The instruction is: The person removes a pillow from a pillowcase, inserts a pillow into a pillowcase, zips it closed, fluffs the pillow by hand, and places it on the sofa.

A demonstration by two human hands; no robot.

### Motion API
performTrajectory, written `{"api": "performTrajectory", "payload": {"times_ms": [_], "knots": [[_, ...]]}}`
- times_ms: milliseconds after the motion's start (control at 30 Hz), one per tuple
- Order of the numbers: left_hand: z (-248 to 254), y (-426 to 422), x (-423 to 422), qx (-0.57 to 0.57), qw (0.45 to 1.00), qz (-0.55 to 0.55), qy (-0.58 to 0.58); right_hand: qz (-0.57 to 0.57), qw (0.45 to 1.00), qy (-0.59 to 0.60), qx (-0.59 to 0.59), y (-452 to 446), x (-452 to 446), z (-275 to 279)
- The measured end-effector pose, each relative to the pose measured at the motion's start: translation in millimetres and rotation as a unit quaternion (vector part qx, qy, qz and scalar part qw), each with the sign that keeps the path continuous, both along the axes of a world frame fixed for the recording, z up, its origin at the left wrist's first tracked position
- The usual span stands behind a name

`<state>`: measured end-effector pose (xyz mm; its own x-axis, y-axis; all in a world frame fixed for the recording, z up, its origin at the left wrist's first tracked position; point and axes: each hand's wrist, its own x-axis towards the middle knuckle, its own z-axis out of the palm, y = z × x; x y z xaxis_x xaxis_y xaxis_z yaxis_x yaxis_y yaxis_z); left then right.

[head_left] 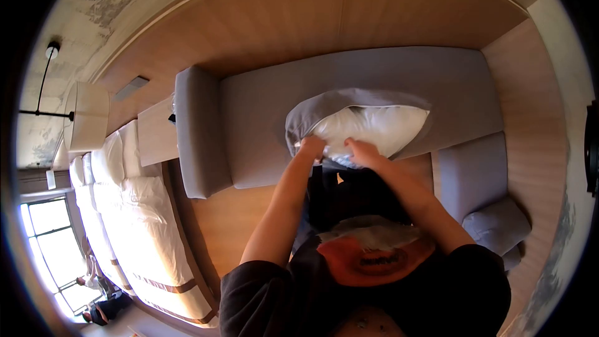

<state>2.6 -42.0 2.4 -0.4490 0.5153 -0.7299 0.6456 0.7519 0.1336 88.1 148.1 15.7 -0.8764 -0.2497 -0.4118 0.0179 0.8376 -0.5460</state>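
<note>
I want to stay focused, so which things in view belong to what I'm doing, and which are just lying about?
In the job:
- white cushion insert
- grey cushion cover
- grey sofa beneath them

Just about:
- other grey cushion, to the right
- white bedding
- lampshade

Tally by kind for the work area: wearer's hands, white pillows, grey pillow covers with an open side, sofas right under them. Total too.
Hands: 2 (left hand, right hand)
White pillow: 1, partly inside the cover
Grey cover: 1
Sofa: 1
Total: 5
</note>
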Motion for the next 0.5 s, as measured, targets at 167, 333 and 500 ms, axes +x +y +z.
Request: {"api": "performTrajectory", "payload": {"times_ms": [167,333,500], "knots": [[-37,-4,15,-0.054,0.998,-0.031,0.031,0.055,0.998,0.013,0.033,12,24,-6],[-108,-27,17,0.095,0.981,0.073,0.153,0.066,0.993,0.067,0.075,21,13,-10],[12,-39,-37,0.094,0.948,-0.171,0.253,0.043,0.985,0.052,0.157,23,-20,-17]]}}
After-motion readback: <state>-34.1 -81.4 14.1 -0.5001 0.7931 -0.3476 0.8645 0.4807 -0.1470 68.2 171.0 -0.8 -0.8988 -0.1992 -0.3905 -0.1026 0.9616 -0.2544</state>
